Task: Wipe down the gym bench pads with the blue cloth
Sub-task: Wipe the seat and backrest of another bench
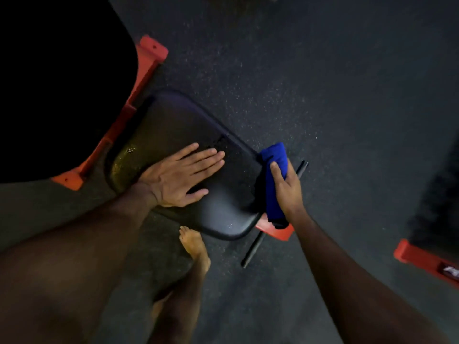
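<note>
Bare floor [323, 83] right, red frame [149, 63] left

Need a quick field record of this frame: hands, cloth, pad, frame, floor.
left hand: flat, fingers straight, pressing on the seat pad
right hand: grips the blue cloth
blue cloth: bunched, against the pad's right edge
seat pad: black, scuffed near its left end
bench frame: red
floor: dark, speckled
bare foot: beside the pad

Seat pad [218, 209] — smooth black vinyl, faint sheen; blue cloth [274, 194] soft, matt; floor [323, 95] — rough, speckled rubber.
</note>
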A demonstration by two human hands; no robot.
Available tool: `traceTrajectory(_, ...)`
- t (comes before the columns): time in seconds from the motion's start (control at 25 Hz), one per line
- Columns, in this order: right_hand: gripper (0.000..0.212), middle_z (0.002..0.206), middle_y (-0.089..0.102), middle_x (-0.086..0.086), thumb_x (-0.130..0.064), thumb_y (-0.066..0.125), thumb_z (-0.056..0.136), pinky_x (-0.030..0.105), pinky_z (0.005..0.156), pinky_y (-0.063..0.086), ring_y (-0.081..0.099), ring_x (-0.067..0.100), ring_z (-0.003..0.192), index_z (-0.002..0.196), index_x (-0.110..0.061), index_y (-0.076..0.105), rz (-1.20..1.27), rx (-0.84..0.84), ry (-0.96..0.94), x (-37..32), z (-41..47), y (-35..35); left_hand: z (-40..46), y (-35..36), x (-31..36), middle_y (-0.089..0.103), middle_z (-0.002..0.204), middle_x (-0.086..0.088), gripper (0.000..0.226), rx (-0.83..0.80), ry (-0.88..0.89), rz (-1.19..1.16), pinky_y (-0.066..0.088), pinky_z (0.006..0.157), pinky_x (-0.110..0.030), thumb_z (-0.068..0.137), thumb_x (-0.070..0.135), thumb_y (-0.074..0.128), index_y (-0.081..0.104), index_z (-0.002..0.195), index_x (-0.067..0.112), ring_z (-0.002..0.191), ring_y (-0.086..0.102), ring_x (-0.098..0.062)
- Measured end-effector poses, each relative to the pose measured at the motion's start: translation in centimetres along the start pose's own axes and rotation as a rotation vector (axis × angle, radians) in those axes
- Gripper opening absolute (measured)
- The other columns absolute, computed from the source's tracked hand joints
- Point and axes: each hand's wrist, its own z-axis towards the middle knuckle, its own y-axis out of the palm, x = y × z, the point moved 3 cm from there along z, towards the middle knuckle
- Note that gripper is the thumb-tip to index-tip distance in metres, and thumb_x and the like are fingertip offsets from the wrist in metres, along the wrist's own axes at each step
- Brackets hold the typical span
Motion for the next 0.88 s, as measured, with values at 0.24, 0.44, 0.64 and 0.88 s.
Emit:
traceTrajectory(0.24, 0.037, 0.125, 0.062, -0.012, -0.039, 0.048, 0.103, 0.033, 0.101, 0.043, 0.056, 0.006, 0.114, 0.137, -0.027, 0.056, -0.274, -0.356, -0.186, -4.7, 5.6, 1.9, 0.0, 0.3, 0.1, 0.008, 0.172, -0.009, 0.076, 0.009, -0.035, 0.002, 0.009, 0.128, -0.048, 0.101, 0.051, 0.03, 0.013, 0.163, 0.01, 0.158, 0.011, -0.023)
traceTrajectory(0.44, 0.04, 0.135, 0.059, -0.007, -0.04, 0.041, 0.105, 0.025, 0.098, 0.042, 0.055, 0.007, 0.117, 0.144, -0.029, 0.044, -0.332, -0.641, -0.456, -14.2, 9.7, 10.8, 0.1, -0.2, -0.3, 0.019, 0.169, -0.009, 0.072, 0.05, -0.047, -0.042, 0.012, 0.127, -0.048, 0.102, 0.046, 0.034, 0.019, 0.162, 0.011, 0.156, 0.018, -0.023)
traceTrajectory(0.64, 0.038, 0.128, 0.055, -0.02, -0.041, 0.045, 0.104, 0.018, 0.101, 0.04, 0.051, -0.002, 0.117, 0.142, -0.041, 0.042, -0.289, -0.718, -0.474, -8.4, 8.9, 5.5, -0.1, -0.2, 0.0, 0.015, 0.171, -0.003, 0.067, -0.02, -0.105, -0.04, 0.013, 0.127, -0.048, 0.104, 0.043, 0.033, 0.019, 0.163, 0.014, 0.158, 0.015, -0.021)
traceTrajectory(0.88, 0.039, 0.128, 0.062, -0.007, -0.041, 0.044, 0.104, 0.038, 0.105, 0.044, 0.058, 0.011, 0.118, 0.141, -0.03, 0.048, -0.265, -0.776, -0.453, -3.4, 8.5, 1.3, 0.0, -0.4, 4.0, 0.013, 0.171, -0.003, 0.068, 0.021, -0.726, -0.007, 0.011, 0.127, -0.052, 0.106, 0.05, 0.026, 0.015, 0.164, 0.017, 0.158, 0.01, -0.024)
